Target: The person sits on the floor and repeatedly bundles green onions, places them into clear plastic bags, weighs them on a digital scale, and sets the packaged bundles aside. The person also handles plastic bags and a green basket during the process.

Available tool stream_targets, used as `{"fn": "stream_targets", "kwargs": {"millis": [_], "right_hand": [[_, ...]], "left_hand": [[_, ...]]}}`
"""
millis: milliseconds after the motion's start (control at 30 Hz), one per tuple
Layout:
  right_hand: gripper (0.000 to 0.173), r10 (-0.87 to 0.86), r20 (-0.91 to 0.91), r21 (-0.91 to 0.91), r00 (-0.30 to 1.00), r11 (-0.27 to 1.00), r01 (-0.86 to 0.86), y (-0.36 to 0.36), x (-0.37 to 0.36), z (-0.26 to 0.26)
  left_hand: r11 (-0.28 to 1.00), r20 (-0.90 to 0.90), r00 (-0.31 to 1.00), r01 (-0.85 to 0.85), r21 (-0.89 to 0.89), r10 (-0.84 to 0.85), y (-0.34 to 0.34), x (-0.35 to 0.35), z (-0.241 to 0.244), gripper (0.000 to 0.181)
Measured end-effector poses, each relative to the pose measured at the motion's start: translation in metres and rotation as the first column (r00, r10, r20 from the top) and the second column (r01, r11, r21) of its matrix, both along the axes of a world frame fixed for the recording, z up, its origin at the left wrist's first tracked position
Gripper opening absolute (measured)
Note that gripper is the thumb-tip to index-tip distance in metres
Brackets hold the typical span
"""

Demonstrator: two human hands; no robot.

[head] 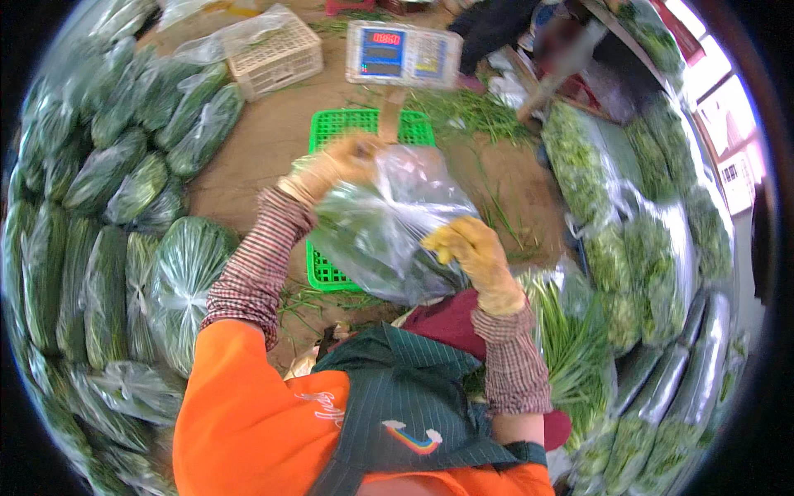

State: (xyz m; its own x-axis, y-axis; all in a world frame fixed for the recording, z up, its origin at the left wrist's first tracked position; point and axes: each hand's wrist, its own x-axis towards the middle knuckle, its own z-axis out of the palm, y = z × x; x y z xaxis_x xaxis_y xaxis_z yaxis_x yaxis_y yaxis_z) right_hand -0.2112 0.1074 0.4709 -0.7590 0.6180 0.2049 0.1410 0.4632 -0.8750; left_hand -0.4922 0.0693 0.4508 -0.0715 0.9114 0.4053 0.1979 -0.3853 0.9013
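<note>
A clear plastic bag of green vegetables [372,235] rests over the green plastic basket [319,273] in front of me. My left hand [350,161], in a tan glove and blurred, is closed on the bag's upper left part. At the bag's right side is my right hand [474,254], in a yellowish glove with bent fingers; whether it grips the plastic cannot be told. Behind the bag stands a digital scale display [403,54] with lit red digits, on a post [391,115] above the basket's far end.
Bagged green vegetables [105,279] are piled on the left. More bagged leafy greens [645,266] lie on the right, beside loose long green stalks [567,347]. A cream plastic crate [279,56] stands at the back left. Loose green stalks [471,115] litter the brown floor. Part of a person in dark clothing [499,28] shows at the top.
</note>
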Motion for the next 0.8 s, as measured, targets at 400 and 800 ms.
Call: {"fn": "stream_targets", "kwargs": {"millis": [400, 800], "right_hand": [[0.028, -0.56, -0.23, -0.351, 0.796, 0.81, 0.469, 0.056, 0.133, -0.035], [0.017, -0.623, -0.095, -0.448, 0.776, 0.723, 0.526, 0.017, 0.258, -0.164]], "left_hand": [[0.577, -0.246, 0.621, -0.783, -0.232, 0.744, -0.094, -0.042, -0.047, 0.03], [-0.64, 0.318, -0.875, 0.014, 0.768, 0.364, -0.487, -0.064, 0.348, 0.035]]}}
